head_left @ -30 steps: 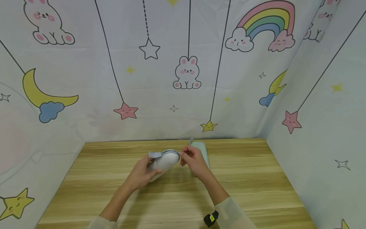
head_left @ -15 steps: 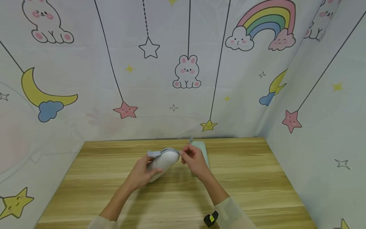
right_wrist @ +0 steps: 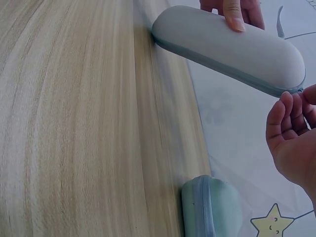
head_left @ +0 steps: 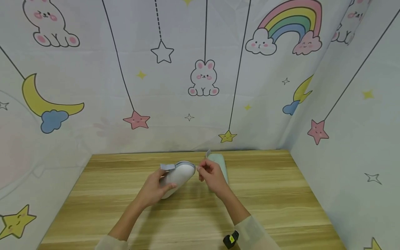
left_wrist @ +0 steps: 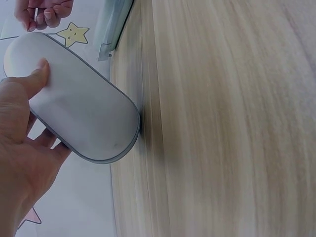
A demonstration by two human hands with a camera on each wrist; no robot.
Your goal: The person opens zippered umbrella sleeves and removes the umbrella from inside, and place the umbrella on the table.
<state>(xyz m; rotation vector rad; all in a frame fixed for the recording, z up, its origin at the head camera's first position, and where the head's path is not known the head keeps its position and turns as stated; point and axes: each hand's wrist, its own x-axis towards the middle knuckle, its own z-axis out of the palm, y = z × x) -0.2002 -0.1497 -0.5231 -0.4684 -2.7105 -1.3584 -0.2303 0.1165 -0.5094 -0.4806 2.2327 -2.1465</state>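
A white zip case (head_left: pixel 179 177), long with rounded ends and a grey zip along its seam, is held tilted above the table. My left hand (head_left: pixel 153 191) grips it from the left, thumb on the near face and the other fingers behind. A grey strap tab (head_left: pixel 167 167) stands out at its upper left. At the case's upper right end, my right hand (head_left: pixel 212 175) pinches the zip pull; the fingertips mostly hide the pull. Behind the right hand lies a mint green zip case (head_left: pixel 222 166), partly covered by that hand.
The wood-patterned table (head_left: pixel 265 194) meets a white printed cloth wall (head_left: pixel 168 135) at the back, with another cloth on the right. Beside the right sleeve is a small black object (head_left: pixel 230 239) with a yellow mark.
Hardly anything differs. The view has shifted slightly; both hands keep their hold on the white case and its zip pull.
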